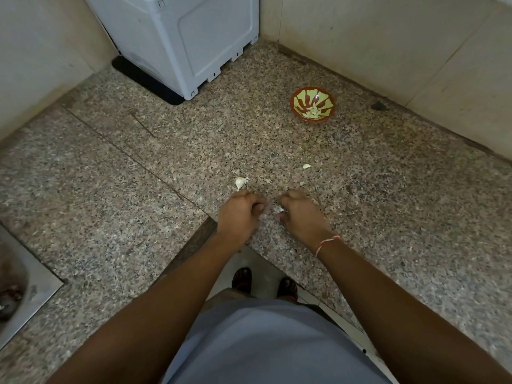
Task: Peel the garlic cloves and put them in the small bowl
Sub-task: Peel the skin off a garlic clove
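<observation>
Some peeled garlic (312, 112) is already in the small bowl (296, 106), near the counter's (110, 217) back corner. One clove (278, 209) is pinched by the right hand (300, 216) near the front edge. The left hand (241, 214) is curled; what it holds cannot be told. Two cloves (240, 182) are left lying nearby.

1. Your counter (277, 151): granite, speckled grey, pink and black.
2. Your bowl (312, 105): red-brown rim and outer wall; inside pale green with red-brown streaks fanning from the middle.
3. Cloves in bowl (312, 112): creamy white.
4. Clove (240, 182) on your counter: white, papery.
5. Second clove (306, 166): pale cream.
6. Thread (326, 244) on your right wrist: red and white, twisted.
7. Appliance (180, 37): pale grey, on a black mat (144, 79).
8. Walls (388, 37): beige tile.
9. Your shirt (263, 345): grey-blue.
10. Your sandals (242, 277): black with red.
11. Sink (33, 289): steel grey.
</observation>
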